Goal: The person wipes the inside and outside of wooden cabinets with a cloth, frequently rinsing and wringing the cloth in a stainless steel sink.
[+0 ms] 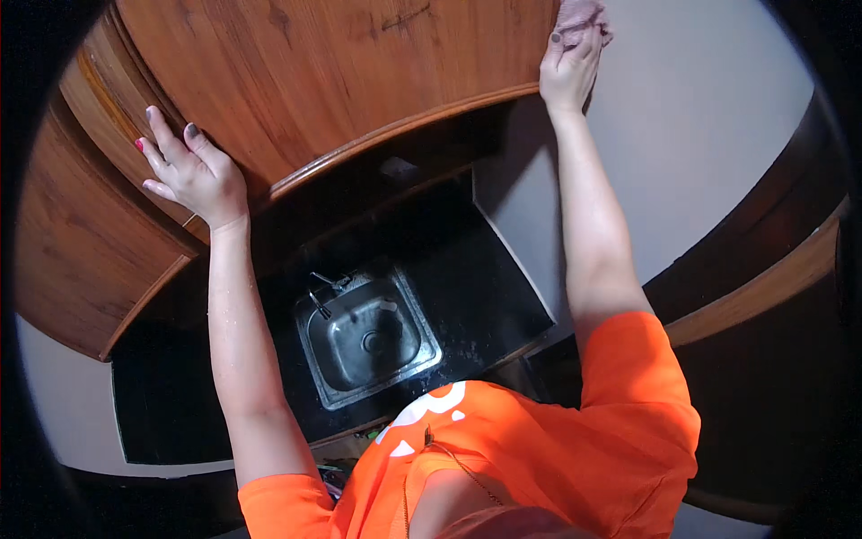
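Note:
My right hand [572, 71] is raised at the upper right, holding a crumpled pinkish cloth [582, 20] at the right edge of a wooden wall cabinet [377, 74]. Part of the cloth lies past the top of the view. At the upper left, my left hand [202, 168] rests with spread fingers against the cabinet front near its lower left corner, with nothing in it. Drops of water show on my left forearm.
Below the cabinets, a stainless steel sink [363, 337] with a metal faucet [322, 303] is set in a black countertop [465, 269]. Another wooden cabinet [87, 236] hangs at the left. A pale wall [687, 121] stands at the right.

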Available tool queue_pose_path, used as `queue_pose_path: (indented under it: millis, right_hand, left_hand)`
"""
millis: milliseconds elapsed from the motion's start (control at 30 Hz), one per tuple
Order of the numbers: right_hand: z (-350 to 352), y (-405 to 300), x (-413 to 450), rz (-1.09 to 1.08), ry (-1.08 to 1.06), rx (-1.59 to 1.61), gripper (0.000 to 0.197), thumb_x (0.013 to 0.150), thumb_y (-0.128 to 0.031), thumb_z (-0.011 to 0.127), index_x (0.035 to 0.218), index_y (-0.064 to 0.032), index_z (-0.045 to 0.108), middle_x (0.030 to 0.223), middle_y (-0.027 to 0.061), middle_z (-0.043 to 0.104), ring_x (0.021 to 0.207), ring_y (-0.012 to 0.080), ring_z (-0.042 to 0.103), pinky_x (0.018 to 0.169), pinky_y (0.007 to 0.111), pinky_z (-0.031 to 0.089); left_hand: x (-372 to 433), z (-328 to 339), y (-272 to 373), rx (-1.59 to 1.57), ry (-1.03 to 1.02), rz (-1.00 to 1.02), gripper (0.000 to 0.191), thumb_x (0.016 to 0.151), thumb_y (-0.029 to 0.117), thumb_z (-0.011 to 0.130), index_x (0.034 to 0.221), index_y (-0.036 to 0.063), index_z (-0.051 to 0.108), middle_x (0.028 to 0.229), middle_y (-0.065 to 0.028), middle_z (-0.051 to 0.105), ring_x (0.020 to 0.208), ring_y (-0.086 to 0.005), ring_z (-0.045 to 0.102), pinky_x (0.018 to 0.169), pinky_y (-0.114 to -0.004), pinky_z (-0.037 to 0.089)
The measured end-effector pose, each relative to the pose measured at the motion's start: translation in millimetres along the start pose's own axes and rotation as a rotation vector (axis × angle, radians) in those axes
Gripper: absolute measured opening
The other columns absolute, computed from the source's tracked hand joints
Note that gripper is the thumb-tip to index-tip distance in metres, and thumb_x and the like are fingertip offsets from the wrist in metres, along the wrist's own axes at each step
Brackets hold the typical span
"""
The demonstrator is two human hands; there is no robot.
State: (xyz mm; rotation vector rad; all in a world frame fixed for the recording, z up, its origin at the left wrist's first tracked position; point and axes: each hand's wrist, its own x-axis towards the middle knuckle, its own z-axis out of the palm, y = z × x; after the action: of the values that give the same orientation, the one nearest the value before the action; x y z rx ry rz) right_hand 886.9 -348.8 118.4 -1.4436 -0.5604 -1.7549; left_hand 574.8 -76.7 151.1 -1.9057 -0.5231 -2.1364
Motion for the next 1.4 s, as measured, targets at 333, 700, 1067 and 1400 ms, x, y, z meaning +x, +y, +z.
queue_pose_path:
  millis: [333, 700, 1067, 1400]
  right_hand:
    - [-34.1, -125.6, -99.2, -0.189, -0.273, 0.466, 0.033, 0.074, -0.03, 0.066, 0.102, -0.018, 0.053, 0.096, 0.0048, 0.05, 0.097, 0.0272, 0.051, 0.087, 0.045, 0.039]
    - [-22.1, -212.2, -94.4, -0.072, -0.218, 0.664, 0.024, 0.074, -0.022, 0.064, 0.09, -0.0088, 0.054, 0.096, 0.0157, 0.052, 0.094, 0.0342, 0.052, 0.09, 0.048, 0.038]
    - [72.2, -32.0, 92.8, 0.166, 0.08, 0.159, 0.049, 0.089, -0.029, 0.048, 0.13, -0.0031, 0.044, 0.132, 0.0196, 0.045, 0.124, 0.037, 0.038, 0.107, 0.047, 0.024]
    - [-40.7, -241.1, -138.1, -0.157, -0.446, 1.005, 0.023, 0.072, -0.007, 0.054, 0.087, -0.0183, 0.067, 0.09, 0.0014, 0.065, 0.078, 0.0239, 0.059, 0.07, 0.035, 0.047]
  left_hand:
    - [-6.3, 4.0, -9.6, 0.019, 0.032, 0.013, 0.045, 0.094, 0.035, 0.043, 0.137, 0.0197, 0.041, 0.134, -0.0111, 0.048, 0.129, -0.0362, 0.037, 0.1, -0.067, 0.018]
    - [-11.6, 15.2, 11.0, -0.1, -0.019, -0.036, 0.045, 0.096, 0.034, 0.038, 0.137, 0.0167, 0.041, 0.14, -0.0099, 0.042, 0.131, -0.0333, 0.033, 0.103, -0.063, 0.015]
    - [-8.6, 17.0, 2.6, -0.211, -0.028, 0.007, 0.06, 0.097, 0.048, 0.01, 0.139, 0.015, 0.038, 0.144, 0.003, 0.038, 0.137, -0.0307, 0.022, 0.106, -0.059, -0.003]
    - [-16.9, -4.0, -26.4, -0.291, -0.197, 0.021, 0.076, 0.091, 0.064, 0.009, 0.145, 0.013, 0.023, 0.151, -0.0058, 0.023, 0.142, -0.025, 0.006, 0.106, -0.053, -0.015]
